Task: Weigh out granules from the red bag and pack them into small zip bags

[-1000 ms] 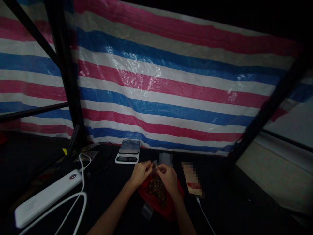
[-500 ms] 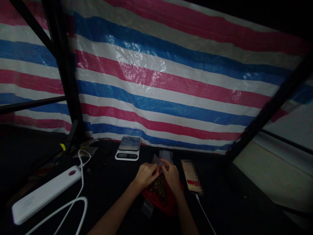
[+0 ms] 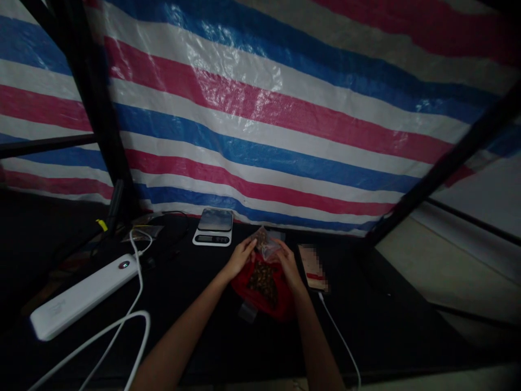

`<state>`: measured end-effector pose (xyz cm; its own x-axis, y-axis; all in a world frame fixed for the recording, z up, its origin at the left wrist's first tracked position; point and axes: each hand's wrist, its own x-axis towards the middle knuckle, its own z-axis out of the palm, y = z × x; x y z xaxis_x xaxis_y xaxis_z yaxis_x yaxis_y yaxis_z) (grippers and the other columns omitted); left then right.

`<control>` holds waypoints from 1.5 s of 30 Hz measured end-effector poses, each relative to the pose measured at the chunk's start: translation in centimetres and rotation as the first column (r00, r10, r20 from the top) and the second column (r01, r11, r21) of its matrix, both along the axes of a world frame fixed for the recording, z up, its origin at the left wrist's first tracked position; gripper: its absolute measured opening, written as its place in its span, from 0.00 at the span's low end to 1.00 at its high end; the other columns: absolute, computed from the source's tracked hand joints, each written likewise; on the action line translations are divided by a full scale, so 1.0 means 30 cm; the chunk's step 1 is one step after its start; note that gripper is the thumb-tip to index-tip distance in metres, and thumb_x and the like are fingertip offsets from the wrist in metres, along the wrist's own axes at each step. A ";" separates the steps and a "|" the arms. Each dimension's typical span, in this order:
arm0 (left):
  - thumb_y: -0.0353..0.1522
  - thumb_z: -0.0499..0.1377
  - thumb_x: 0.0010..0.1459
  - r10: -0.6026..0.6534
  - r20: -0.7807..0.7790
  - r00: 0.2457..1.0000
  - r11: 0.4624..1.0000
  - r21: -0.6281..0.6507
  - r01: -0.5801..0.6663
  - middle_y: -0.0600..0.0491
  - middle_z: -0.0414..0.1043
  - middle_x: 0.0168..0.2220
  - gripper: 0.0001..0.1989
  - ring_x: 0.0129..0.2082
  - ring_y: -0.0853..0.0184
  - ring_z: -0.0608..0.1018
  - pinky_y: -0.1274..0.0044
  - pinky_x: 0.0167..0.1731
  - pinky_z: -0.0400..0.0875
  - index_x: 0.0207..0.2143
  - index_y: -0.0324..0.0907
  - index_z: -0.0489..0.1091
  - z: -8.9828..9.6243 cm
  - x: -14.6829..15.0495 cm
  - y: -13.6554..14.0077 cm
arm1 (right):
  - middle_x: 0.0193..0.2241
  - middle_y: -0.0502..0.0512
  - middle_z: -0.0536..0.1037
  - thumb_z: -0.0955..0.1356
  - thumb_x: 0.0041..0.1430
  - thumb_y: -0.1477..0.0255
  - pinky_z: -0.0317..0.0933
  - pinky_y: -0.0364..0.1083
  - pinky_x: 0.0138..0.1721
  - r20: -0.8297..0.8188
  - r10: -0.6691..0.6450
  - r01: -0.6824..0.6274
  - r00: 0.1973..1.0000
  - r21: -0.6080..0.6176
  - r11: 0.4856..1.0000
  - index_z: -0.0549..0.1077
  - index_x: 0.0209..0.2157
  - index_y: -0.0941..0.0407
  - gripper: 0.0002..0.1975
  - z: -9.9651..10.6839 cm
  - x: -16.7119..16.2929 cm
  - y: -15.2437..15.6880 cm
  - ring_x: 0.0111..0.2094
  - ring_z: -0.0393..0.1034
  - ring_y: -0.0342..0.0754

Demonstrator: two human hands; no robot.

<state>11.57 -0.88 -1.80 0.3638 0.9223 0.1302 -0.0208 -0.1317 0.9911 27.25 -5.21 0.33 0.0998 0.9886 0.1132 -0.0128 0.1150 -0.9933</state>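
Both left hand point(image 3: 241, 257) and right hand point(image 3: 288, 263) clamp clear bag point(image 3: 265, 244), fingers part-curled, over far side of red bag point(image 3: 284, 296). Black surface point(image 3: 382, 328) runs past phone point(image 3: 311, 266) to right edge.

Small clear plastic bag point(image 3: 267, 248), brown bits inside, 1 corner pointing up, at far edge of red bag point(image 3: 285, 308); red bag open, small brown pieces point(image 3: 264, 282) heaped inside.

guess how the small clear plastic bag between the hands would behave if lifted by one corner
The small clear plastic bag would probably be floppy, since its thin film looks creased between the left hand and right hand. It is likely light, being small and thin-walled. The small brown pieces that seem to be inside might slump downward.
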 end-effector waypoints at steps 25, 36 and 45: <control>0.39 0.62 0.42 -0.208 0.115 0.971 0.976 -0.042 0.214 0.54 0.71 0.22 0.20 0.17 0.77 0.66 0.84 0.18 0.57 0.37 0.35 0.72 0.092 -0.049 -0.039 | 0.50 0.53 0.67 0.68 0.47 0.66 0.50 0.52 0.54 0.208 0.283 -0.262 0.936 -0.121 0.957 0.63 0.50 0.52 0.26 -0.028 0.080 -0.086 0.51 0.60 0.49; 0.40 0.59 0.46 -0.207 0.128 0.970 0.978 0.034 0.204 0.49 0.73 0.33 0.17 0.33 0.66 0.72 0.77 0.35 0.65 0.36 0.38 0.73 0.113 -0.045 -0.047 | 0.45 0.53 0.71 0.70 0.44 0.68 0.55 0.52 0.51 0.189 0.331 -0.315 0.924 -0.110 0.943 0.69 0.44 0.53 0.21 0.005 0.065 -0.096 0.47 0.64 0.50; 0.39 0.53 0.53 0.038 -0.010 0.999 0.935 0.352 -0.032 0.54 0.58 0.28 0.13 0.30 0.72 0.64 0.80 0.30 0.59 0.33 0.43 0.74 0.113 -0.012 -0.067 | 0.37 0.53 0.75 0.68 0.47 0.66 0.57 0.50 0.47 0.213 0.124 -0.141 0.969 0.067 0.988 0.73 0.36 0.55 0.13 0.005 0.026 -0.078 0.41 0.67 0.49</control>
